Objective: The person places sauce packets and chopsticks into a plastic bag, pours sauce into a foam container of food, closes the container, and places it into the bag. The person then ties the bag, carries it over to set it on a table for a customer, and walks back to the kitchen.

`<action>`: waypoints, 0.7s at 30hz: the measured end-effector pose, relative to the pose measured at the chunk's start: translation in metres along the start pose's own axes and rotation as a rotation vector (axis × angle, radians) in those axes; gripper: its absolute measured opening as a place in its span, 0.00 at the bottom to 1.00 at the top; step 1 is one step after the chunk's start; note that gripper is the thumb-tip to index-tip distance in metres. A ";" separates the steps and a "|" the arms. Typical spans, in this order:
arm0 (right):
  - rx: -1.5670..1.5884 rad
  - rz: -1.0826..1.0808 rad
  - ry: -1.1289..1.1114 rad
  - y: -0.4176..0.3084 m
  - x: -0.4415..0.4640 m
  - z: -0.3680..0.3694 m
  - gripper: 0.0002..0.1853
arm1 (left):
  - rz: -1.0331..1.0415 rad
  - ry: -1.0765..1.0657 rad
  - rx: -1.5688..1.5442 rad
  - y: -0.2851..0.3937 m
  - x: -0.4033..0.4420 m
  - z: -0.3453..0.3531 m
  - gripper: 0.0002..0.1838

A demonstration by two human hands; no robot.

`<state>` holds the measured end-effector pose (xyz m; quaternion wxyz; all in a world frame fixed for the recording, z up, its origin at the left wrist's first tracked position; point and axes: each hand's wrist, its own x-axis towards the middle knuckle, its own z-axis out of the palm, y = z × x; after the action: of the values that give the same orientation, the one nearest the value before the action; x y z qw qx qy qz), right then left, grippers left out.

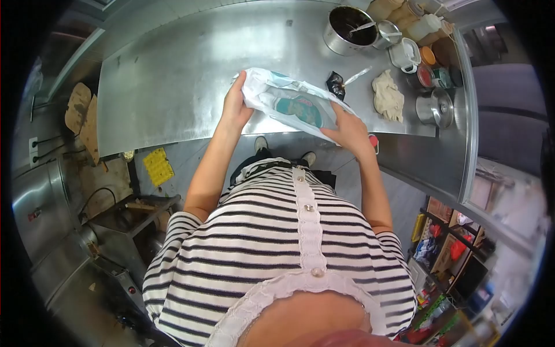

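Note:
Between my two hands, over the front edge of the steel counter [173, 110], is a white plastic bag [267, 99] with a teal print on it. My left hand [236, 104] grips its left end, thumb up along the side. At the other end my right hand [350, 130] holds the bag's edge, with some fingers hidden by the plastic. The bag's mouth looks stretched wide between the hands. Just beyond my right hand lies a small black packet [335, 85] on the counter. What is inside the bag, if anything, I cannot make out.
A crumpled beige cloth [388, 96] lies on the counter to the right. Behind it stand a pot of dark sauce [350, 30], a white container [404, 55], a lidded steel pot [435, 108] and several bottles. A yellow tray [158, 166] is low on the left.

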<state>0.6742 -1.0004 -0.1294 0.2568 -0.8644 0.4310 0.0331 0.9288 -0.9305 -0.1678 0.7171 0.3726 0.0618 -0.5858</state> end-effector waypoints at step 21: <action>1.024 0.381 0.179 0.120 0.122 0.048 0.11 | 0.126 -0.066 0.337 -0.013 -0.037 -0.001 0.19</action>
<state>0.6670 -1.1255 -0.2551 0.5961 -0.5352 0.5611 -0.2084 0.9067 -0.9007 -0.1548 0.6813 0.4712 -0.0845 -0.5538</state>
